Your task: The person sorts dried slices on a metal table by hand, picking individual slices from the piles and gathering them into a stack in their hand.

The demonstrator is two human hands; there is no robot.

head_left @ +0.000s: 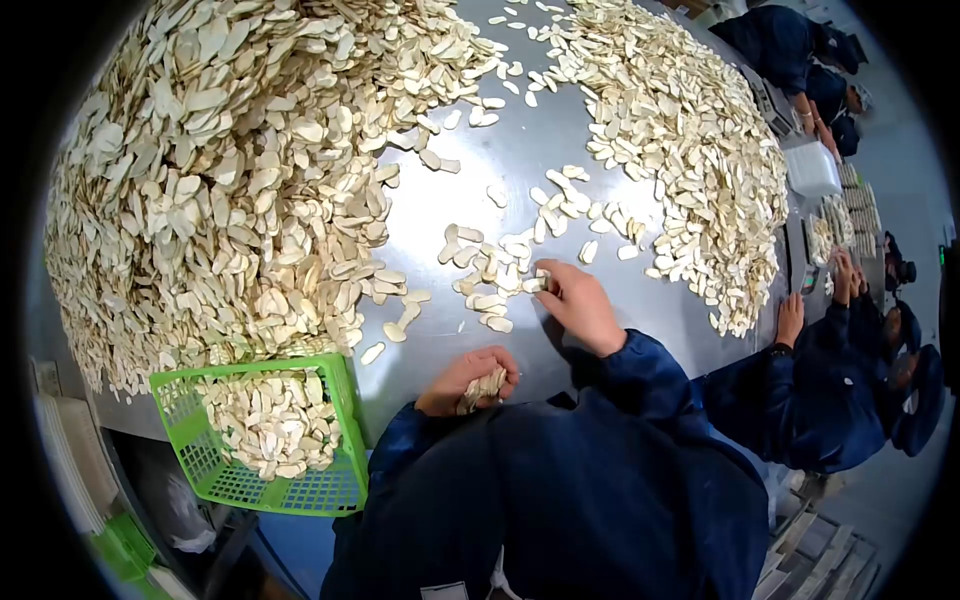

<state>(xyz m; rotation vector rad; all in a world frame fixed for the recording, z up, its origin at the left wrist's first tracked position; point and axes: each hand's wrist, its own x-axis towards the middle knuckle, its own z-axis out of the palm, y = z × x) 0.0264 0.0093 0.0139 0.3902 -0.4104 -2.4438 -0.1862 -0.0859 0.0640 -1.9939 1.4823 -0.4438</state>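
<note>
My left hand (462, 376) is curled close to my body around a small stack of pale, flat, oblong dried slices (485, 388). Further forward, my right hand (588, 308) has its thumb and fingertips closed on a single pale slice (537, 284). That slice is at the edge of a loose cluster of slices (492, 270) on the metal table (440, 215). What the slices are made from, I cannot tell.
A tall heap of slices (230, 170) covers the table's left side, and another heap (690, 150) spreads along the right. A green plastic basket (345, 430) with slices inside is at the lower left. Co-workers in dark clothing (835, 400) work along the right.
</note>
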